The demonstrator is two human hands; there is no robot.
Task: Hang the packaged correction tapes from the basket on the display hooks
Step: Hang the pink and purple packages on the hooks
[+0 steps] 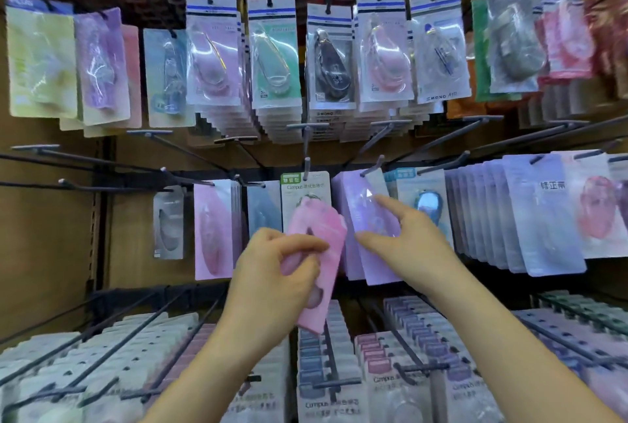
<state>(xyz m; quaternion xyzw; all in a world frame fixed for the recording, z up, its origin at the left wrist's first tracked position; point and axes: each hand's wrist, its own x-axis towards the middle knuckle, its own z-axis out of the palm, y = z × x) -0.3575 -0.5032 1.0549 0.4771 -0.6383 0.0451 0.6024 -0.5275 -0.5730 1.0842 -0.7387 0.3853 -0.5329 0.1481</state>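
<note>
Display hooks (307,164) were mostly stocked; L hand (275,273) pinched pink pack (321,235), unhung, toward 6 o'clock, R hand (411,242), spread open, touched hung purple pack (360,208) at its 2 o'clock, prob. steadying it; basket unseen.

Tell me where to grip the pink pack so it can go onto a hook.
Grip the pink pack mid-length on its left edge, coming from the left, as the left hand does now. It tilts with its top end up toward the hooks, so that grip leaves the top free. Blur hides the hang hole.
</note>
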